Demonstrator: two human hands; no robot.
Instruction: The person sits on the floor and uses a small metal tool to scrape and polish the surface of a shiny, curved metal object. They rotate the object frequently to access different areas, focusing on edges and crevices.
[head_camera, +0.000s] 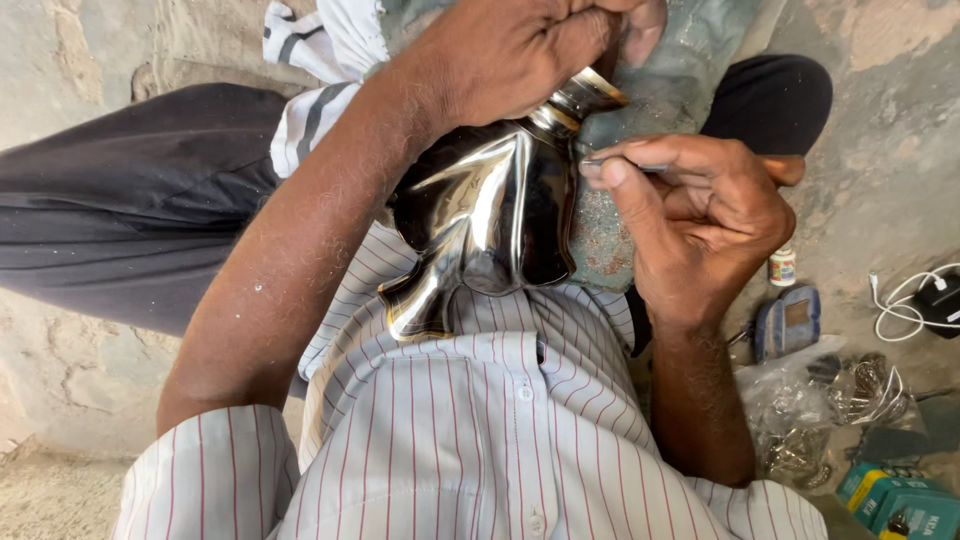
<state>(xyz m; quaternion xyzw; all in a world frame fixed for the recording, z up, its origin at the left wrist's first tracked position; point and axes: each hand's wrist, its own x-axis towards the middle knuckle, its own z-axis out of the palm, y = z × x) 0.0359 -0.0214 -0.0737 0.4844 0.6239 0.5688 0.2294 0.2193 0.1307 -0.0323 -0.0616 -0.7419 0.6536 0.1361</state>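
A shiny steel pot (495, 205) with a narrow neck rests against my striped shirt, its mouth pointing away from me. My left hand (520, 50) grips the pot at its neck and rim from above. My right hand (700, 215) sits at the pot's right side and pinches a thin metal tool (600, 162), whose tip touches the pot's shoulder near the neck. My dark trousers (120, 220) show on both sides.
A grey-green pad (690, 60) dusted with filings lies under the pot. On the concrete floor at right are a small white bottle (782, 267), a blue pouch (788, 320), a plastic bag of metal parts (820, 410), a white cable (900, 300) and teal boxes (895, 500).
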